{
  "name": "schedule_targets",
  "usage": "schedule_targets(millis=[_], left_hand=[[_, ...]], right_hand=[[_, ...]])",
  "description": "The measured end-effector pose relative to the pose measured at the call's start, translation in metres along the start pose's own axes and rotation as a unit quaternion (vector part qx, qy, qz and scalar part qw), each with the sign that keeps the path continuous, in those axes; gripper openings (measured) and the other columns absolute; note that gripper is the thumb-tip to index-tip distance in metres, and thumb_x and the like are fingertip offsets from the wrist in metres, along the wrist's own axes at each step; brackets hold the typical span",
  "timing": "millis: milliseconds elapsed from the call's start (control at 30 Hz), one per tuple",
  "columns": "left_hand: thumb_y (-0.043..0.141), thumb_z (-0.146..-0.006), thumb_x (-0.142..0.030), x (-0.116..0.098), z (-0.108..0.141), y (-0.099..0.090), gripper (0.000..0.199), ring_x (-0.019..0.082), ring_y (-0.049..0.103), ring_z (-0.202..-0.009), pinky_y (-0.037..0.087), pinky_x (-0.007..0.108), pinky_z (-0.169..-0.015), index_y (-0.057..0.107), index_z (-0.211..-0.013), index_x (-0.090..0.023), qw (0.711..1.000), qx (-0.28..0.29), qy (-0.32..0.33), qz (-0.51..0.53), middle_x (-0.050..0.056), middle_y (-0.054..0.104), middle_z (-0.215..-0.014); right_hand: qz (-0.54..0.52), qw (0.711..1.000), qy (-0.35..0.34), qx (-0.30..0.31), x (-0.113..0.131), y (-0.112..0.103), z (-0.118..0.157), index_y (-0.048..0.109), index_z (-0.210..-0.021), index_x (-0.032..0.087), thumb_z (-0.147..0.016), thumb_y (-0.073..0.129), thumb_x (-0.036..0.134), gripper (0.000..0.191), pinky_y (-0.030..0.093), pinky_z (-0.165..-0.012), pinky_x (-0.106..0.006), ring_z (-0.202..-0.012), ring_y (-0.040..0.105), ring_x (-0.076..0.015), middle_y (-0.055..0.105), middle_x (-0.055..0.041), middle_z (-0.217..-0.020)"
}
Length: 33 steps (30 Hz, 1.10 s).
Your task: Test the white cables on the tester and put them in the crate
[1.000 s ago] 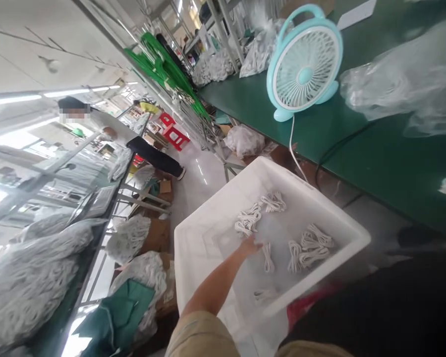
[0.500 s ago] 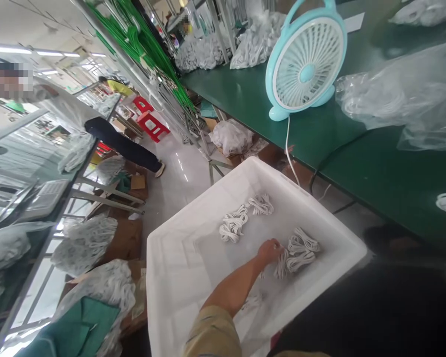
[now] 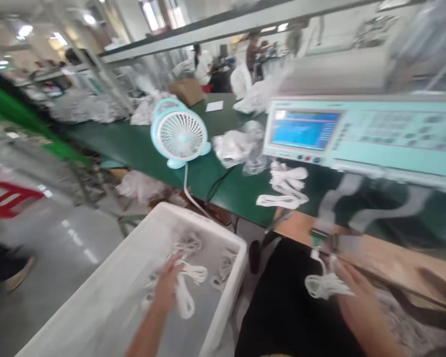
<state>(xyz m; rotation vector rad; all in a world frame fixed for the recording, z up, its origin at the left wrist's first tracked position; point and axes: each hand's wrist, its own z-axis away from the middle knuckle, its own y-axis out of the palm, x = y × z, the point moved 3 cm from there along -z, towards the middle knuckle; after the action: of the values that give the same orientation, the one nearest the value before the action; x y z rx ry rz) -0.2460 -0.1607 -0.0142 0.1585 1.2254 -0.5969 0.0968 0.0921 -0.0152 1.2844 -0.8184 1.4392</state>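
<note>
My left hand (image 3: 166,285) is over the white plastic bin (image 3: 85,285), its fingers closed on coiled white cables (image 3: 185,297) that hang to its right. More coiled cables (image 3: 188,244) lie in the bin beyond and beside it. At the right, my right hand (image 3: 359,297) is closed round a bundled white cable (image 3: 327,286). One end of that cable reaches up to a small green connector board (image 3: 317,239), where a flat grey ribbon (image 3: 329,208) ends. Motion blur hides whether the plug is fully seated.
A tester with a blue screen (image 3: 305,130) stands on the green table (image 3: 241,196), with white cable bundles (image 3: 284,186) before it. A light-blue fan (image 3: 182,136) and bagged cables (image 3: 232,148) are farther left. A person's leg (image 3: 3,267) shows at the far left.
My view has swung right, bringing the tester and my right hand into sight. My left hand has lifted from the bin's bottom with cables in it.
</note>
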Motion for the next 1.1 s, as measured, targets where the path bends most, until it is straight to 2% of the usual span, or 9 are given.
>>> schedule_targets(millis=[100, 200, 300, 467, 567, 733, 900, 1000, 1100], left_hand=[[0.056, -0.078, -0.041, -0.066, 0.020, 0.017, 0.022, 0.009, 0.045, -0.048, 0.036, 0.020, -0.051, 0.058, -0.097, -0.030, 0.997, 0.058, -0.019, 0.048, -0.010, 0.059, -0.059], [0.064, -0.070, -0.034, -0.104, 0.061, 0.087, 0.020, 0.012, 0.048, -0.052, 0.036, 0.020, -0.050, 0.065, -0.087, -0.025, 0.977, 0.208, 0.039, -0.031, -0.006, 0.061, -0.062], [0.059, -0.073, -0.034, -0.104, 0.093, 0.181, 0.022, 0.017, 0.055, -0.072, 0.042, 0.025, -0.068, 0.071, -0.084, -0.020, 0.912, 0.388, 0.098, -0.093, 0.000, 0.064, -0.072], [0.061, -0.071, -0.044, -0.075, 0.085, 0.278, 0.034, 0.018, 0.053, -0.069, 0.039, 0.028, -0.068, 0.070, -0.068, -0.011, 0.922, 0.378, 0.066, -0.062, 0.004, 0.062, -0.067], [0.065, -0.069, -0.042, -0.061, 0.084, 0.290, 0.031, 0.013, 0.047, -0.059, 0.036, 0.025, -0.059, 0.066, -0.063, -0.012, 0.931, 0.359, 0.048, -0.039, 0.001, 0.055, -0.058], [0.064, -0.072, -0.043, -0.035, 0.108, 0.277, 0.032, 0.009, 0.043, -0.056, 0.034, 0.022, -0.055, 0.062, -0.063, -0.013, 0.933, 0.360, 0.014, -0.007, -0.002, 0.050, -0.058], [0.068, -0.069, -0.050, -0.006, 0.116, 0.264, 0.035, 0.006, 0.038, -0.043, 0.027, 0.019, -0.041, 0.059, -0.074, -0.016, 0.923, 0.342, -0.149, 0.097, -0.006, 0.044, -0.054], [0.068, -0.067, -0.053, 0.002, 0.116, 0.268, 0.038, 0.007, 0.038, -0.039, 0.025, 0.019, -0.037, 0.055, -0.071, -0.018, 0.916, 0.324, -0.202, 0.127, -0.007, 0.044, -0.052], [0.069, -0.065, -0.054, 0.000, 0.123, 0.284, 0.040, 0.007, 0.039, -0.041, 0.030, 0.019, -0.042, 0.054, -0.067, -0.017, 0.921, 0.333, -0.179, 0.092, -0.007, 0.044, -0.051]], right_hand=[[-0.069, 0.997, 0.023, -0.028, 0.003, 0.005, 0.000, 0.069, -0.085, 0.020, -0.072, 0.072, 0.045, 0.028, 0.043, -0.055, -0.026, -0.062, 0.054, -0.0171, 0.060, -0.0007, -0.068], [-0.104, 0.994, 0.032, -0.022, 0.009, 0.013, 0.001, 0.068, -0.078, 0.018, -0.071, 0.074, 0.045, 0.029, 0.038, -0.051, -0.024, -0.056, 0.048, -0.0131, 0.057, 0.0006, -0.063], [-0.110, 0.993, 0.028, -0.017, 0.014, 0.014, 0.004, 0.066, -0.073, 0.016, -0.069, 0.074, 0.046, 0.031, 0.036, -0.050, -0.024, -0.054, 0.046, -0.0127, 0.056, 0.0007, -0.060], [-0.106, 0.994, 0.009, -0.013, 0.013, 0.010, 0.002, 0.061, -0.065, 0.017, -0.068, 0.072, 0.049, 0.034, 0.035, -0.049, -0.024, -0.050, 0.043, -0.0126, 0.051, 0.0026, -0.054], [-0.104, 0.994, 0.002, -0.017, 0.013, 0.014, 0.004, 0.056, -0.059, 0.018, -0.065, 0.072, 0.052, 0.038, 0.032, -0.045, -0.024, -0.046, 0.038, -0.0111, 0.046, 0.0043, -0.050], [-0.065, 0.998, -0.003, 0.012, 0.017, 0.012, 0.029, 0.048, -0.054, 0.020, -0.065, 0.071, 0.050, 0.040, 0.030, -0.045, -0.023, -0.048, 0.035, -0.0110, 0.041, 0.0055, -0.050], [0.154, 0.988, -0.003, -0.008, 0.001, -0.090, 0.046, 0.050, -0.058, 0.022, -0.075, 0.056, 0.052, 0.035, 0.035, -0.048, -0.027, -0.050, 0.043, -0.0151, 0.045, 0.0028, -0.053], [0.409, 0.908, -0.066, -0.059, -0.015, -0.159, 0.056, 0.058, -0.062, 0.023, -0.068, 0.060, 0.056, 0.034, 0.037, -0.051, -0.033, -0.052, 0.048, -0.0211, 0.053, -0.0028, -0.056], [0.445, 0.887, -0.110, -0.050, -0.020, -0.162, 0.068, 0.063, -0.090, 0.021, -0.072, 0.061, 0.054, 0.038, 0.044, -0.064, -0.040, -0.071, 0.058, -0.0278, 0.062, -0.0112, -0.086]])
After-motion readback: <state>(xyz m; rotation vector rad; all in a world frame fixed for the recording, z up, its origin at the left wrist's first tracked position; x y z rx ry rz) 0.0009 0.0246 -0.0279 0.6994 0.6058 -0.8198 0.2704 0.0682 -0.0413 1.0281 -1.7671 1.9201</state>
